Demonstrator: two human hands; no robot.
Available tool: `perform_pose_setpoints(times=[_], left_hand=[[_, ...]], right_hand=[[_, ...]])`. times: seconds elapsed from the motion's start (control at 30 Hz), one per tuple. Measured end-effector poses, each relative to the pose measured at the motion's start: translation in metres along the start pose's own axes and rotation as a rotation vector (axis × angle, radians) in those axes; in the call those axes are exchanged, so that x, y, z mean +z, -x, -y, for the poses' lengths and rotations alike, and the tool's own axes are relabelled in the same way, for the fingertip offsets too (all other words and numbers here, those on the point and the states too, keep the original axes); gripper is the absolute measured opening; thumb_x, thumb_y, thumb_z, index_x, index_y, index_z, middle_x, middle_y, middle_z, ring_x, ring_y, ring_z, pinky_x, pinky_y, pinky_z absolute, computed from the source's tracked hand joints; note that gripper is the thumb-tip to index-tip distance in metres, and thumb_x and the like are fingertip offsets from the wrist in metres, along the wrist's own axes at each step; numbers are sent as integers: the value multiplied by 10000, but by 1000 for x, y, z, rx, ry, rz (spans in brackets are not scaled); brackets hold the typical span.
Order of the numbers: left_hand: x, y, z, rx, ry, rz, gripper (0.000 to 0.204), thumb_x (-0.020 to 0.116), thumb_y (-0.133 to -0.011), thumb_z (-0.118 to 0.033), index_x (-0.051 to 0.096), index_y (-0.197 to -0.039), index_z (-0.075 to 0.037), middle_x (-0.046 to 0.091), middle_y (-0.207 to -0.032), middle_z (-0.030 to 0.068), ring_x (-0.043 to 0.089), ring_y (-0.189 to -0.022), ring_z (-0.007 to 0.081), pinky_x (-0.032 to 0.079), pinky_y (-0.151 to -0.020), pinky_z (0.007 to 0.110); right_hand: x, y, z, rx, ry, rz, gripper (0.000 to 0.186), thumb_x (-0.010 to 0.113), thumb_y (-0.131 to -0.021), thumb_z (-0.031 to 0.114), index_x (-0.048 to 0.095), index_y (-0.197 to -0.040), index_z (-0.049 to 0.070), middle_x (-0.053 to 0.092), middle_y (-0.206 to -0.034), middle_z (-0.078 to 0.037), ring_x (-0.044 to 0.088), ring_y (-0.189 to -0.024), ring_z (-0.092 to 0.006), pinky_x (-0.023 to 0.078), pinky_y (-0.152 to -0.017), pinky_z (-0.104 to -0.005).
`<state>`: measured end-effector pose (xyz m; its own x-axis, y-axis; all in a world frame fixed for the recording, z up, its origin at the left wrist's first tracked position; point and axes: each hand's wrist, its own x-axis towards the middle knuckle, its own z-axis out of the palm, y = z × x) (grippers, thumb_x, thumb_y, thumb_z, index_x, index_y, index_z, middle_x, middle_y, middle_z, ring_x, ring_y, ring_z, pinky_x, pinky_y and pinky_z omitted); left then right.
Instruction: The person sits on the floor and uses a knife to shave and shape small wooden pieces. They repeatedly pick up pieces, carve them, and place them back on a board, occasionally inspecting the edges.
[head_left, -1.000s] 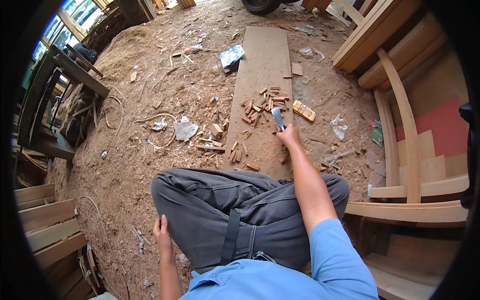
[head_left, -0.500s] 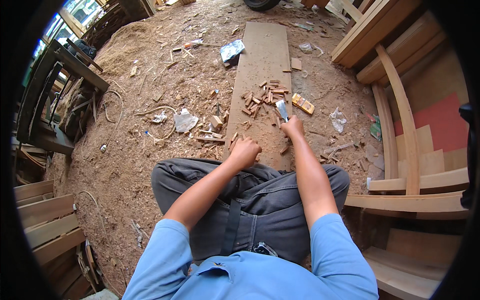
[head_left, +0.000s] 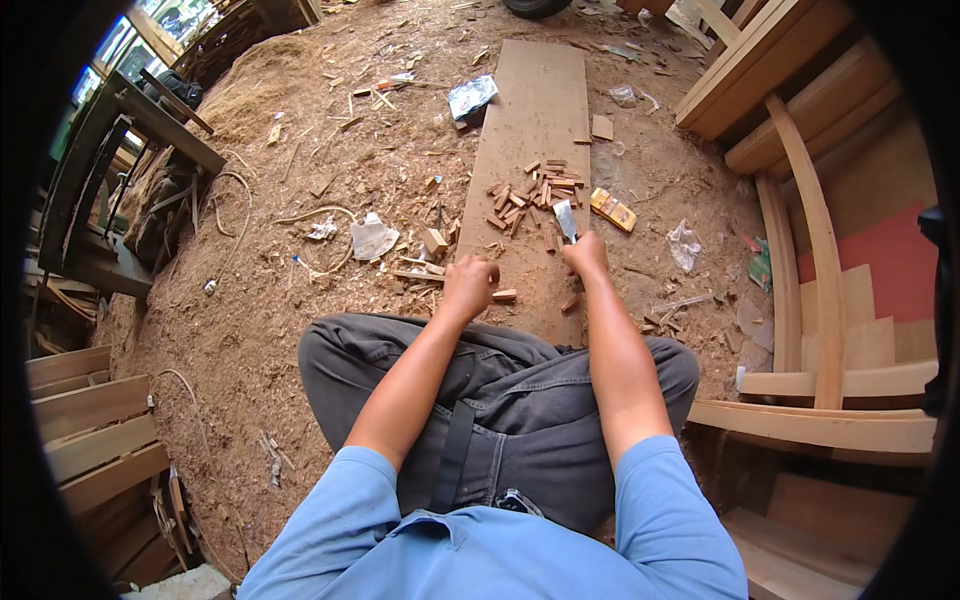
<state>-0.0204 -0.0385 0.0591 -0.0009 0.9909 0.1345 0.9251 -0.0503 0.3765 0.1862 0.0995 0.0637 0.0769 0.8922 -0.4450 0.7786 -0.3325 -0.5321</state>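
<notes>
My right hand (head_left: 586, 255) is closed round the handle of a tool with a wide, flat metal blade (head_left: 563, 215), pointing away from me over the long brown board (head_left: 530, 95). My left hand (head_left: 471, 285) is at the board's near left, fingers curled among small wooden pieces (head_left: 503, 295); what it holds is hidden. Just beyond the blade lies a loose heap of short reddish-brown wood blocks (head_left: 540, 195). A yellow object (head_left: 613, 209) rests beside the board, right of the blade.
Shavings and scraps cover the ground (head_left: 230, 350) around me, with a crumpled shiny packet (head_left: 471, 95), white scraps (head_left: 372, 237) and a cord (head_left: 235, 185). Dark frames (head_left: 130, 190) and stacked planks (head_left: 95, 430) stand left; timber frames (head_left: 830, 290) stand right. A black tyre (head_left: 530, 8) is at the top.
My left hand has moved from beside my left knee up and right onto the board's near left. My right hand has shifted slightly forward and right, still gripping the tool.
</notes>
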Motion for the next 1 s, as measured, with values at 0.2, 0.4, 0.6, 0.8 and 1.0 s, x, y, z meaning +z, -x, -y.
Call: perform_pose_setpoints(times=[0.2, 0.4, 0.6, 0.8, 1.0], left_hand=[[-8, 2, 2, -99, -17, 97, 214, 761, -751, -183, 746, -965, -180, 631, -1069, 78, 546, -1119, 291, 458, -909, 445], [21, 4, -14, 99, -212, 177, 224, 745, -739, -220, 750, -956, -163, 597, -1034, 78, 515, -1117, 269, 434, -882, 428], [13, 1, -7, -102, 2, 60, 111, 745, -771, -198, 755, -867, -145, 591, -1043, 63, 505, -1119, 270, 411, -907, 461], [-7, -12, 28, -675, 259, 107, 208, 832, -712, -268, 784, -859, -130, 659, -1085, 100, 559, -1124, 306, 469, -937, 465], [-7, -12, 24, -791, 125, 251, 336, 806, -738, -309, 754, -1007, -115, 617, -1195, 136, 516, -1203, 332, 443, -986, 504]], right_hand=[[2, -7, 1, 13, 47, 4, 300, 692, -840, 238, 698, -1061, 36, 728, -990, -151, 732, -840, -242, 574, -743, -390], [-4, 3, 3, 33, 29, 46, 256, 682, -826, 171, 705, -1046, 41, 729, -982, -146, 731, -822, -236, 572, -711, -376], [-5, 7, 8, -31, 21, -9, 261, 686, -815, 175, 712, -1041, 47, 731, -974, -142, 727, -844, -242, 564, -731, -372], [-5, 7, 8, 32, -10, 21, 253, 680, -824, 179, 714, -1039, 50, 731, -976, -143, 725, -850, -245, 566, -746, -371], [-3, 5, 5, -2, -21, 30, 213, 655, -834, 127, 709, -1017, 31, 731, -868, -135, 722, -668, -215, 571, -633, -353]])
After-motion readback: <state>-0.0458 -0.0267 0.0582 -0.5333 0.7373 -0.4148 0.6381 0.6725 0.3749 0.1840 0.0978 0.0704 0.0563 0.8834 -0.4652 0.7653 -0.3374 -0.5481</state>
